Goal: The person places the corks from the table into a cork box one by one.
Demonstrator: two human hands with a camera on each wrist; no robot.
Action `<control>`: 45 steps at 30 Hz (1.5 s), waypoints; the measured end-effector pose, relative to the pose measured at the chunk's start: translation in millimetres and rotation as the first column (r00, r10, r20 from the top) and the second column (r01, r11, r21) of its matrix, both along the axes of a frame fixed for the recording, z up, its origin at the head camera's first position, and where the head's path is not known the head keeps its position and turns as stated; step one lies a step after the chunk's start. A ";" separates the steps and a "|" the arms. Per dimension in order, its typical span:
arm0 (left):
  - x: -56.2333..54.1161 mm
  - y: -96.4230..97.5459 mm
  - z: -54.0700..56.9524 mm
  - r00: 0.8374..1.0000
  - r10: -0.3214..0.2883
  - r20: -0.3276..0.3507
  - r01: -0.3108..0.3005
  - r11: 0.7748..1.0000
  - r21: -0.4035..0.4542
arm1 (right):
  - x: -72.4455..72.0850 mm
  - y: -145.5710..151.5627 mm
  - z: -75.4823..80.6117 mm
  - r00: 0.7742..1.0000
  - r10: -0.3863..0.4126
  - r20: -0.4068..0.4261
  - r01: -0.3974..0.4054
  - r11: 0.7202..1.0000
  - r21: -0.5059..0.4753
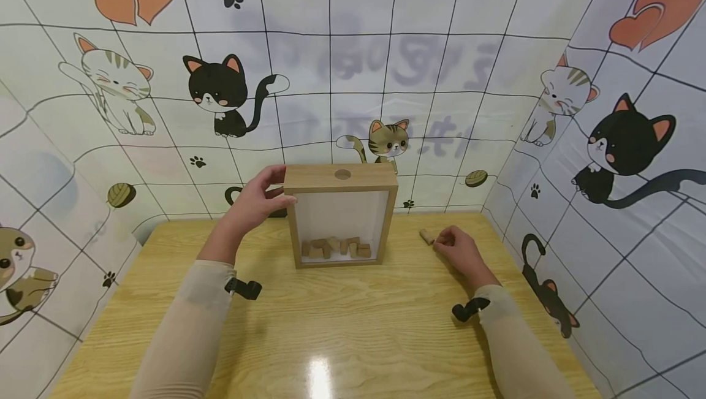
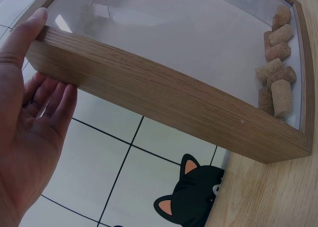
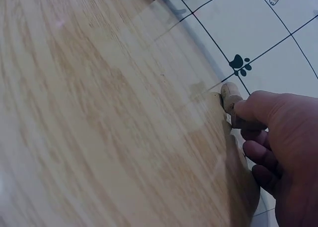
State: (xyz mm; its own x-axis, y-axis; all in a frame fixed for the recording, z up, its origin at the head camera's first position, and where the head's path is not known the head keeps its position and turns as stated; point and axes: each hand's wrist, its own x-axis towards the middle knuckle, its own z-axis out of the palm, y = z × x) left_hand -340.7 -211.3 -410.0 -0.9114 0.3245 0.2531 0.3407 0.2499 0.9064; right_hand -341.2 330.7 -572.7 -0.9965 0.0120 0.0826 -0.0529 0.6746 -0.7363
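A wooden frame box [image 1: 341,179] with a clear front stands upright on the table, a round hole in its top. Several corks [image 1: 331,246] lie in a heap along its bottom inside; the left wrist view shows these corks [image 2: 281,95] close up. My left hand [image 1: 258,198] grips the box's upper left corner, thumb on the front edge and fingers behind, as the left hand [image 2: 35,113] also shows from its wrist. To the right of the box, my right hand [image 1: 460,253] pinches at a cork low over the table. Another cork [image 3: 229,92] lies just beyond the fingertips.
The wood-grain table [image 1: 353,325] reaches back to a wall covering [image 1: 309,92] with cat drawings and a black grid. More of this covering [image 1: 612,215] rises along the right side, close to the right forearm.
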 end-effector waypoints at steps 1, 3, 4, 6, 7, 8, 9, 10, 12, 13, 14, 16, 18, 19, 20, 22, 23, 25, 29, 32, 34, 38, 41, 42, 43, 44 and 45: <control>0.0 0.1 0.1 1.000 -0.001 -0.002 0.001 1.000 0.000 | 0.6 -0.3 0.3 1.000 0.002 -0.006 -0.002 1.000 -0.010; 0.0 0.0 0.1 1.000 0.000 -0.002 0.000 1.000 0.001 | 1.4 -0.6 0.8 1.000 -0.001 -0.017 0.001 1.000 -0.020; -0.1 0.0 0.1 1.000 -0.001 -0.003 0.001 1.000 0.002 | 1.7 -0.9 1.0 1.000 -0.005 -0.021 0.005 1.000 -0.021; -0.2 0.0 -0.1 1.000 -0.002 -0.003 0.002 1.000 0.002 | 2.5 -1.6 2.2 0.999 -0.018 -0.031 0.017 0.999 -0.034; -0.3 -0.2 -0.2 1.000 -0.002 -0.001 0.002 1.000 0.004 | 2.8 -2.1 3.1 0.999 -0.023 -0.038 0.022 0.999 -0.047; -0.4 -0.5 -0.4 1.000 -0.001 -0.001 0.001 1.000 0.004 | 3.1 -2.8 4.4 0.999 -0.026 -0.046 0.024 0.998 -0.058; -0.5 -0.6 -0.4 1.000 -0.001 -0.001 0.001 1.000 0.004 | 3.3 -3.5 6.1 0.998 -0.028 -0.057 0.024 0.997 -0.072; -0.6 -0.9 -0.5 1.000 -0.002 -0.001 0.002 1.000 0.005 | 3.4 -4.4 8.2 0.997 -0.029 -0.070 0.023 0.996 -0.085; -1.0 -1.2 -0.5 1.000 -0.002 -0.003 0.003 1.000 0.005 | 3.4 -6.6 13.4 0.995 -0.028 -0.095 0.017 0.994 -0.107; -1.2 -1.3 -0.4 1.000 -0.003 -0.004 0.003 1.000 0.005 | 3.1 -8.0 16.4 0.993 -0.027 -0.113 0.015 0.994 -0.111; -1.2 -1.3 -0.3 1.000 -0.003 -0.004 0.003 1.000 0.006 | 2.9 -9.5 19.8 0.992 -0.025 -0.127 0.011 0.994 -0.111; -1.1 -1.0 0.2 1.000 -0.003 -0.003 0.003 1.000 0.006 | 2.4 -12.9 27.1 0.988 -0.021 -0.155 0.003 0.993 -0.114; -1.1 -0.6 0.4 1.000 -0.003 -0.003 0.003 1.000 0.005 | 1.8 -17.6 35.6 0.982 -0.021 -0.189 0.000 0.994 -0.111; -1.2 -0.6 0.4 1.000 -0.005 -0.004 0.005 1.000 0.004 | 1.7 -20.0 40.3 0.979 -0.017 -0.205 -0.005 0.994 -0.106; -1.2 -0.5 0.4 1.000 -0.005 -0.003 0.005 1.000 0.003 | 1.8 -22.9 45.6 0.976 -0.015 -0.216 -0.008 0.994 -0.107; -1.3 -0.5 0.2 1.000 -0.001 -0.002 0.001 1.000 0.000 | 1.5 -29.1 57.4 0.968 -0.009 -0.250 -0.017 0.995 -0.103; -1.2 -0.6 0.3 1.000 0.000 0.000 0.000 1.000 -0.002 | 1.6 -32.5 64.2 0.963 -0.004 -0.270 -0.024 0.995 -0.100; -0.9 -0.7 0.6 1.000 0.002 0.003 -0.002 1.000 -0.003 | 2.0 -39.6 79.0 0.952 0.011 -0.307 -0.047 0.993 -0.109; -0.4 -1.0 0.9 1.000 0.002 0.007 -0.002 1.000 0.001 | 1.4 -53.3 109.3 0.914 0.032 -0.404 -0.091 0.988 -0.127; -0.4 -1.1 0.9 1.000 -0.001 0.005 0.001 1.000 0.004 | 0.3 -63.5 131.3 0.881 0.044 -0.470 -0.120 0.984 -0.132; -0.4 -1.0 0.9 1.000 -0.002 0.002 0.002 1.000 0.008 | -0.2 -71.2 146.5 0.861 0.052 -0.505 -0.141 0.980 -0.139; -0.5 -0.9 0.7 1.000 -0.003 -0.002 0.003 1.000 0.011 | 1.9 -89.5 176.8 0.825 0.084 -0.558 -0.202 0.967 -0.153; -0.7 -0.8 0.1 1.000 -0.001 -0.002 0.001 1.000 0.010 | 4.7 -105.0 197.1 0.806 0.121 -0.579 -0.256 0.954 -0.158; -0.8 -0.8 0.0 1.000 -0.001 -0.001 0.001 1.000 0.010 | 5.3 -109.9 202.8 0.801 0.134 -0.583 -0.274 0.949 -0.158; -0.8 -0.5 0.1 1.000 -0.002 0.000 0.002 1.000 0.013 | 5.8 -114.6 208.1 0.798 0.145 -0.585 -0.286 0.945 -0.156; -0.9 -0.3 0.4 1.000 -0.002 0.001 0.002 1.000 0.015 | 6.2 -119.3 213.0 0.795 0.157 -0.586 -0.298 0.943 -0.152; -0.8 -0.1 0.5 1.000 -0.002 0.002 0.002 1.000 0.018 | 6.3 -123.6 217.2 0.791 0.170 -0.588 -0.311 0.939 -0.148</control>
